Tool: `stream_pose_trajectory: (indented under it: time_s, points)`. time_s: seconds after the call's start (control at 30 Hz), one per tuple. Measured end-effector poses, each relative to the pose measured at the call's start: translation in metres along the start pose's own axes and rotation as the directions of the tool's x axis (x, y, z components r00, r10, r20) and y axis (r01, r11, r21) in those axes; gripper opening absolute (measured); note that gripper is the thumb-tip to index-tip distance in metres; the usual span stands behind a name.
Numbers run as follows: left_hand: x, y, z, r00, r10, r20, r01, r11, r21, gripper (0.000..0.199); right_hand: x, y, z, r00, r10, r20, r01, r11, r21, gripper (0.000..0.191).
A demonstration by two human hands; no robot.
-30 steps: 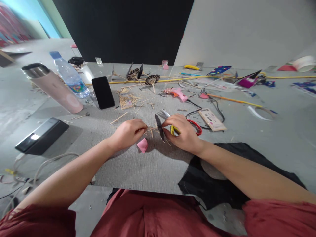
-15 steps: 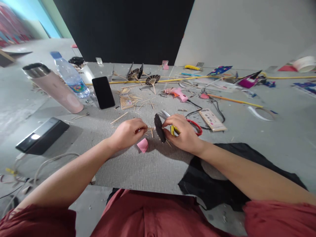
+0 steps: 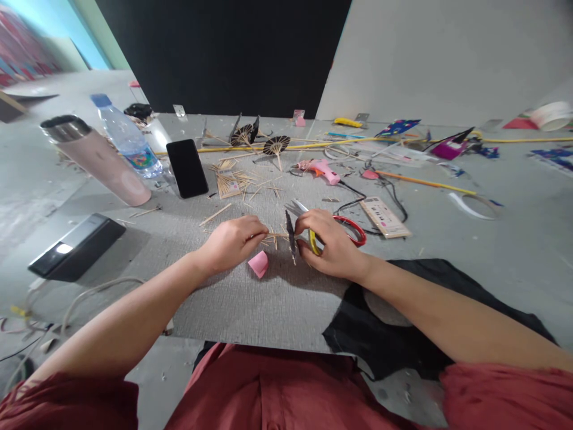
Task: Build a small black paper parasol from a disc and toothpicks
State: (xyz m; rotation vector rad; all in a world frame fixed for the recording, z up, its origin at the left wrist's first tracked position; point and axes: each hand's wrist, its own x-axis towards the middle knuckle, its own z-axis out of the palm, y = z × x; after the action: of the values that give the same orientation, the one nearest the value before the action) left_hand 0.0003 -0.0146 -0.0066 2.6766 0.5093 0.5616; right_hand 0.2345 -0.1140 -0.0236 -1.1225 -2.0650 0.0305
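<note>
Black disc (image 3: 290, 237) newly edge-on, right hand (image 3: 332, 243) curled.

On the tabletop (image 3: 250, 313), a glue gun (image 3: 330, 174) is resting beyond the right hand (image 3: 331, 242), a phone (image 3: 187, 169) beyond the left hand (image 3: 233, 242).

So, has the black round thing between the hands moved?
Yes, the black round thing turned: broad half a second ago, nearly edge-on now, but hardly shifted against the pink glue gun.
</note>
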Motion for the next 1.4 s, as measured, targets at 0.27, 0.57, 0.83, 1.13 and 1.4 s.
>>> stream_pose_trajectory:
  time_s: [0.27,0.57,0.83,1.13,1.4]
  points:
    - [0.0003,0.0003,-0.0003,1.0,-0.001,0.029,0.001,1.0,-0.004,0.03,0.001,-0.0006,0.0003,0.999,0.006,0.04,-0.005,1.0,-0.021,0.012]
    - [0.0,-0.0022,0.0001,0.998,0.004,0.064,-0.002,1.0,-0.03,0.031,0.0004,-0.0012,-0.0001,1.0,0.01,0.004,-0.01,1.0,-0.03,0.003]
    - [0.0029,0.0037,-0.0013,0.998,-0.061,0.022,0.063,0.992,-0.112,0.019,-0.0003,0.0002,0.0004,0.999,0.035,-0.032,-0.035,0.999,-0.023,0.004]
    - [0.0031,0.0045,-0.0035,0.99,-0.133,-0.035,0.127,0.983,-0.136,0.016,-0.0016,0.0021,0.003,0.985,0.105,-0.134,-0.11,0.994,-0.03,0.011]
    - [0.0039,0.0041,-0.003,0.993,-0.107,-0.041,0.101,0.986,-0.13,0.018,0.0012,-0.0015,0.0031,0.988,0.067,-0.135,-0.071,0.997,-0.021,0.006]
